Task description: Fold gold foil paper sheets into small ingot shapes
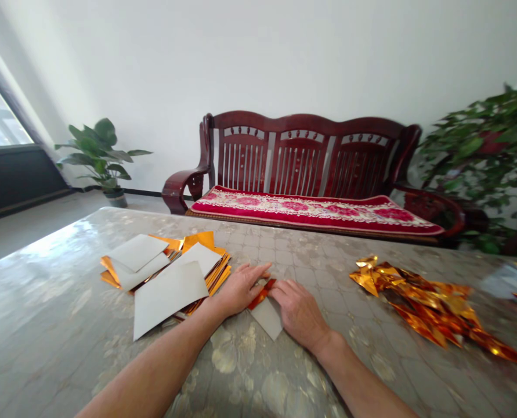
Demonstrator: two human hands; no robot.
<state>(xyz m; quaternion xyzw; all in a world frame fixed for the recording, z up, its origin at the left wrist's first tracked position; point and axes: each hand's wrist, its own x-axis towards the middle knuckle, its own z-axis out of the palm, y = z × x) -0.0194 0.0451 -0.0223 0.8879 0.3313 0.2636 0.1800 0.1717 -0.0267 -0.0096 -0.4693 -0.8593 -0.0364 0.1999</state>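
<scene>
A small sheet of foil paper [267, 319], pale grey-white on one side and shiny orange-gold on the other, lies partly folded on the table in front of me. Over its far left end rests my left hand [242, 285], thumb against the foil and fingers reaching to the right. My right hand [299, 310] is closed at the sheet's right edge, its fingertips pressing the orange fold. Parts of the sheet are hidden under both hands. Just left of my left hand spreads a loose stack of the same paper [171, 293], mostly pale side up.
Folded gold foil pieces [423, 299] lie heaped on the right of the table [249, 377], whose cover is patterned. A clear plastic bag [504, 281] sits at the far right edge. Behind stand a wooden bench [302, 154] and potted plants [104, 154].
</scene>
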